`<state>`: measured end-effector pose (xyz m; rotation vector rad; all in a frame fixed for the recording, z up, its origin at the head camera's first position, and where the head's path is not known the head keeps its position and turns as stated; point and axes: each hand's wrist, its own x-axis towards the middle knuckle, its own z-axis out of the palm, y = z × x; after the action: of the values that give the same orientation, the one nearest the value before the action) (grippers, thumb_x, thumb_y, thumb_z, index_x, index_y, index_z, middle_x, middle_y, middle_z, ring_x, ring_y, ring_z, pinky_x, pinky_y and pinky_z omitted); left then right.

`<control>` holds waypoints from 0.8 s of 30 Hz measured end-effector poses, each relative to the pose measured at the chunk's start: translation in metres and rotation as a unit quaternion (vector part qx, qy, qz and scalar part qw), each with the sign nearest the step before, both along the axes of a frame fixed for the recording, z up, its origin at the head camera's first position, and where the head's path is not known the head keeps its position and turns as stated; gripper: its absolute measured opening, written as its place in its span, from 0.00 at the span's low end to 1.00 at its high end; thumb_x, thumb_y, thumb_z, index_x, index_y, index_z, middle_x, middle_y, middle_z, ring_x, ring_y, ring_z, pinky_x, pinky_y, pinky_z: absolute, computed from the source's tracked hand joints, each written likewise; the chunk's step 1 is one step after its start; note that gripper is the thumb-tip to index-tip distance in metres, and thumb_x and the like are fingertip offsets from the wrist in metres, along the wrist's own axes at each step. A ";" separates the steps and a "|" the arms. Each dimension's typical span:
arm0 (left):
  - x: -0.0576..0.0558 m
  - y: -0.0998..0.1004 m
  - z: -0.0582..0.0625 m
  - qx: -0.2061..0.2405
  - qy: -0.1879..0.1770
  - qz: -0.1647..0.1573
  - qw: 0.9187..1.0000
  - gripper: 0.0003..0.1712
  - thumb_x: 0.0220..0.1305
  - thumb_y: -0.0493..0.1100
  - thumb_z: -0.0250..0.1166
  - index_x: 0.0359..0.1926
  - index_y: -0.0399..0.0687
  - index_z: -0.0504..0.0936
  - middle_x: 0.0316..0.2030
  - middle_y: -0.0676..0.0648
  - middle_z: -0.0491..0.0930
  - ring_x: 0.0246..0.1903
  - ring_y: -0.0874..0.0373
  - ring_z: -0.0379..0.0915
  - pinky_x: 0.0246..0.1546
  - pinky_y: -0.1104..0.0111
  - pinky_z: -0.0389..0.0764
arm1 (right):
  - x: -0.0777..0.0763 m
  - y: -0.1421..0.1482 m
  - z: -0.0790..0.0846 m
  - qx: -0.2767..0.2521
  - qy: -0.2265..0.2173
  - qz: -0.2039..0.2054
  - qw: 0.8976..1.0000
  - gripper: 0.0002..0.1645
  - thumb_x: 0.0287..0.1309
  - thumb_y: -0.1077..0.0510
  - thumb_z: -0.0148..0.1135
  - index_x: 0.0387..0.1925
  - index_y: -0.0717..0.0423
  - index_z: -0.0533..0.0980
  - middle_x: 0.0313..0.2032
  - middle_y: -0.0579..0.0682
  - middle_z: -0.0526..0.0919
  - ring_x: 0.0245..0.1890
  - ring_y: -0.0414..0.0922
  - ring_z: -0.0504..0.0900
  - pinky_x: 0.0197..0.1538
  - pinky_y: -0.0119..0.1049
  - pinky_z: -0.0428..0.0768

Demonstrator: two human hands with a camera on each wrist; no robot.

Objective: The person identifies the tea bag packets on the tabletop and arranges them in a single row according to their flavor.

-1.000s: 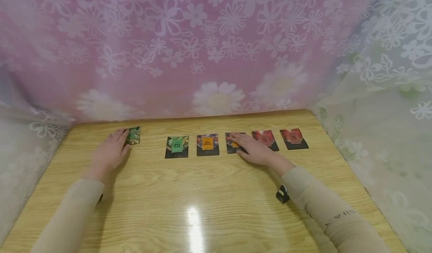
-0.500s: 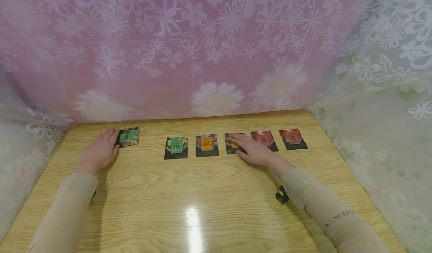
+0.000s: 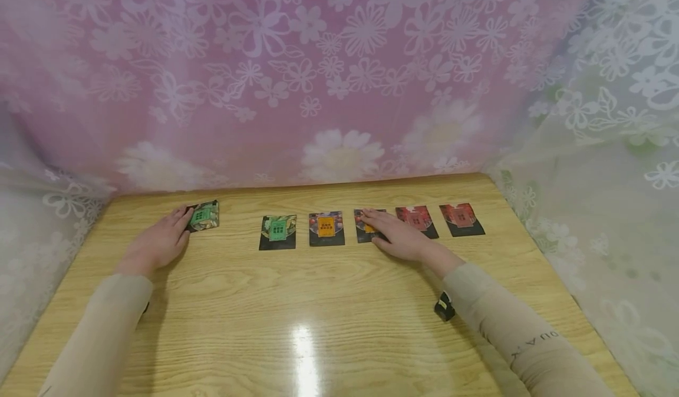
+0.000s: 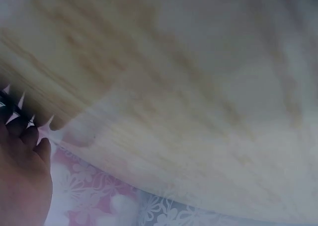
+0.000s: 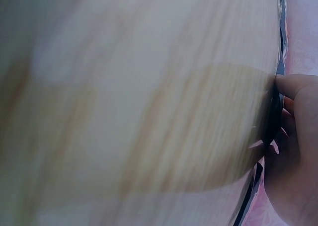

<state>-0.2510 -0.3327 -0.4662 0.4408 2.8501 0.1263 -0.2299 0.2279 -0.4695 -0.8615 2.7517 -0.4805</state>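
Two green-labelled flat packets, two orange-labelled and two red-labelled ones lie on the table in the head view. My left hand (image 3: pixel 156 244) touches the left edge of the leftmost green packet (image 3: pixel 205 215), which lies slightly turned, apart from the others. The second green packet (image 3: pixel 278 232) and an orange packet (image 3: pixel 326 228) lie between my hands. My right hand (image 3: pixel 398 235) rests with extended fingers on the other orange packet (image 3: pixel 363 235), partly covering it. A red packet (image 3: pixel 418 218) lies partly behind that hand, and another red packet (image 3: pixel 461 219) sits at the far right.
The wood-grain table (image 3: pixel 244 320) reaches back to a pink floral curtain (image 3: pixel 339 91). A pale floral sheet (image 3: pixel 599 208) hangs on the right side. Below the right wrist there is a small black object (image 3: pixel 444 306).
My left hand and the leftmost green packet shifted left, then the hand moved slightly right again over the packet's edge. My right hand stays on the orange packet.
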 end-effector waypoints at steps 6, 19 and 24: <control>0.012 0.010 0.001 -0.022 0.029 0.005 0.999 0.37 0.84 0.47 0.45 0.82 0.28 0.52 0.79 0.22 0.51 0.78 0.23 0.50 0.78 0.34 0.60 | 0.000 0.001 -0.003 -0.006 0.004 0.002 1.000 0.38 0.81 0.53 0.55 0.84 0.52 0.57 0.85 0.56 0.54 0.85 0.61 0.53 0.82 0.65 0.62; 0.050 0.036 0.001 -0.042 0.080 0.009 0.996 0.36 0.81 0.47 0.51 0.76 0.23 0.63 0.74 0.20 0.62 0.76 0.24 0.57 0.78 0.36 0.64 | -0.001 0.002 -0.005 -0.011 0.008 0.004 1.000 0.38 0.81 0.53 0.56 0.84 0.53 0.58 0.85 0.57 0.55 0.84 0.60 0.54 0.82 0.65 0.62; 0.059 0.038 0.003 -0.048 0.099 0.013 0.994 0.34 0.81 0.47 0.54 0.74 0.24 0.68 0.72 0.20 0.67 0.74 0.24 0.61 0.77 0.36 0.64 | -0.001 0.001 -0.005 -0.014 0.006 0.005 1.000 0.38 0.81 0.52 0.56 0.84 0.52 0.57 0.85 0.56 0.54 0.85 0.60 0.54 0.82 0.64 0.62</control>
<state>-0.1924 -0.2951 -0.4628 0.4169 3.0407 -0.0515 -0.2311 0.2294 -0.4742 -0.8861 2.7573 -0.5146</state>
